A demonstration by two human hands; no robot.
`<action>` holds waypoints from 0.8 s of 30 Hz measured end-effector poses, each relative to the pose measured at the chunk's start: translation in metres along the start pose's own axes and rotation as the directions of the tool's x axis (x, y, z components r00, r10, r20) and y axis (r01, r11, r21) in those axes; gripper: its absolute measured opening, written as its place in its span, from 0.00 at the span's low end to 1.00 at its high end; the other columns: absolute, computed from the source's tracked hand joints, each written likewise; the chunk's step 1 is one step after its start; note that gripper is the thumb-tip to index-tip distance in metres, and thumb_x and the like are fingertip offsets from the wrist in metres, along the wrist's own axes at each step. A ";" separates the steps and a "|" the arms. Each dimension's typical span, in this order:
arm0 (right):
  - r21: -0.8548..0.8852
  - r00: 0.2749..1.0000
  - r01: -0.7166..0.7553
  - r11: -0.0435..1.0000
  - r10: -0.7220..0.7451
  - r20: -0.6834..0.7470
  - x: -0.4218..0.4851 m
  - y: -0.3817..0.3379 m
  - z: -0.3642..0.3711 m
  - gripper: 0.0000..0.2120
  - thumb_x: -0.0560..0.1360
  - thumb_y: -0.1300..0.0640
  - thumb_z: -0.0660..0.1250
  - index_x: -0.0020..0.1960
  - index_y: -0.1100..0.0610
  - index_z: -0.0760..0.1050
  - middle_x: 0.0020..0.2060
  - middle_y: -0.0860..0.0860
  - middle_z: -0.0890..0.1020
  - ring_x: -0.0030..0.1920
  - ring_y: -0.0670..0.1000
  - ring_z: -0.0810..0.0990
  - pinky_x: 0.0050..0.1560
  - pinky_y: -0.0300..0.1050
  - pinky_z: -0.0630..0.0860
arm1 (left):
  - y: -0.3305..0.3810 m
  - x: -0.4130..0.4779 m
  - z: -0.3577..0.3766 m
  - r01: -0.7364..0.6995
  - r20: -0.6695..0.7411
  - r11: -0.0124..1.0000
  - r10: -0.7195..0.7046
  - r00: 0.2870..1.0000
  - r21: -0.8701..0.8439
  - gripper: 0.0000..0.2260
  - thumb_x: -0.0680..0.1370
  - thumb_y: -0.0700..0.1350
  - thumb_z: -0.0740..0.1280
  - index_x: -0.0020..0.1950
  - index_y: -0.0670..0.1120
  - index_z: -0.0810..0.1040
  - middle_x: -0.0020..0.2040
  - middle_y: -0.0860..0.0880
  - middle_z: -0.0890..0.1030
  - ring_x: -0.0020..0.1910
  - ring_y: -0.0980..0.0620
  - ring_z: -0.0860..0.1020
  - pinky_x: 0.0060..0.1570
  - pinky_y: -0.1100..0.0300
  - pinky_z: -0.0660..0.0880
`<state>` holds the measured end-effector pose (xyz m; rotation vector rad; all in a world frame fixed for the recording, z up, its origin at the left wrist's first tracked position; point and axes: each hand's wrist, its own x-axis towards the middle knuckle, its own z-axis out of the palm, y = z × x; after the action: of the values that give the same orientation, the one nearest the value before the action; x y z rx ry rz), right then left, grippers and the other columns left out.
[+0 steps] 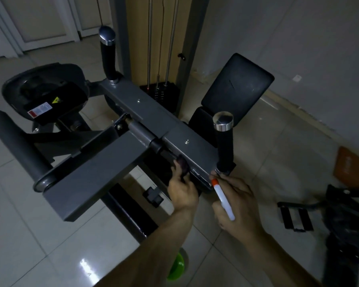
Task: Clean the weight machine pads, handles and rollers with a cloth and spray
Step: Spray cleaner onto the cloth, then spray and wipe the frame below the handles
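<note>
A grey weight machine frame (153,112) runs across the middle of the head view. Two upright black handles with chrome caps rise from it: one at the back left (107,52), one near me (223,139). A black back pad (237,83) stands behind the near handle, and a grey roller (15,141) sticks out at the left. My left hand (181,189) presses a small dark cloth (182,164) against the frame's near edge. My right hand (236,206) holds a white spray bottle with an orange top (223,198) just below the near handle's base.
A weight stack with chrome guide rods (160,88) stands behind the frame. Black straps and dark gear (340,214) lie on the tiled floor at the right, beside an orange-brown box (352,166). A green object (176,266) shows under my left forearm. The room is dim.
</note>
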<state>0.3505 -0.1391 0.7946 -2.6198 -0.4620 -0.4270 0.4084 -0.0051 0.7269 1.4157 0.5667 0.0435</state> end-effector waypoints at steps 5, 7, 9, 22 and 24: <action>-0.060 0.992 -0.121 0.991 0.122 0.016 -0.005 0.012 0.008 0.16 0.70 0.59 0.68 0.53 0.69 0.82 0.44 0.60 0.84 0.45 0.49 0.77 0.42 0.53 0.84 | 0.024 0.027 -0.010 0.088 -0.125 0.989 -0.102 0.987 -0.116 0.21 0.84 0.38 0.60 0.78 0.48 0.69 0.74 0.54 0.73 0.68 0.59 0.73 0.67 0.68 0.67; -0.033 0.995 -0.096 0.995 0.096 -0.009 -0.003 0.006 0.005 0.14 0.68 0.63 0.70 0.51 0.68 0.82 0.43 0.60 0.84 0.44 0.49 0.77 0.40 0.53 0.84 | 0.037 0.043 -0.014 0.159 -0.203 0.966 -0.201 0.958 -0.206 0.18 0.83 0.39 0.64 0.73 0.47 0.75 0.67 0.56 0.78 0.64 0.56 0.77 0.64 0.66 0.70; -0.052 1.000 -0.021 0.998 0.021 -0.017 0.002 0.000 -0.001 0.16 0.68 0.64 0.65 0.55 0.62 0.80 0.44 0.58 0.83 0.44 0.51 0.79 0.43 0.47 0.82 | 0.037 0.031 -0.007 0.173 -0.206 0.965 -0.214 0.955 -0.198 0.16 0.82 0.41 0.68 0.70 0.47 0.79 0.65 0.55 0.80 0.64 0.54 0.78 0.67 0.62 0.73; 0.032 0.999 0.023 0.999 -0.024 0.023 -0.015 -0.004 -0.017 0.11 0.81 0.55 0.60 0.61 0.57 0.71 0.54 0.48 0.81 0.51 0.48 0.82 0.50 0.42 0.81 | 0.042 0.058 -0.031 0.121 -0.340 0.953 -0.216 0.915 -0.279 0.08 0.77 0.38 0.74 0.51 0.45 0.77 0.44 0.53 0.81 0.45 0.54 0.80 0.47 0.70 0.74; 0.082 0.992 -0.003 0.997 -0.007 0.127 -0.025 0.001 -0.018 0.23 0.77 0.55 0.64 0.72 0.56 0.72 0.68 0.49 0.76 0.68 0.48 0.77 0.68 0.42 0.73 | 0.035 0.052 -0.019 0.093 -0.305 0.963 -0.171 0.937 -0.254 0.10 0.75 0.35 0.74 0.43 0.49 0.78 0.42 0.54 0.82 0.46 0.51 0.81 0.46 0.71 0.75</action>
<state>0.3244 -0.1550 0.7998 -2.5766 -0.5125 -0.2372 0.4564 0.0373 0.7412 1.1397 0.8997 0.2334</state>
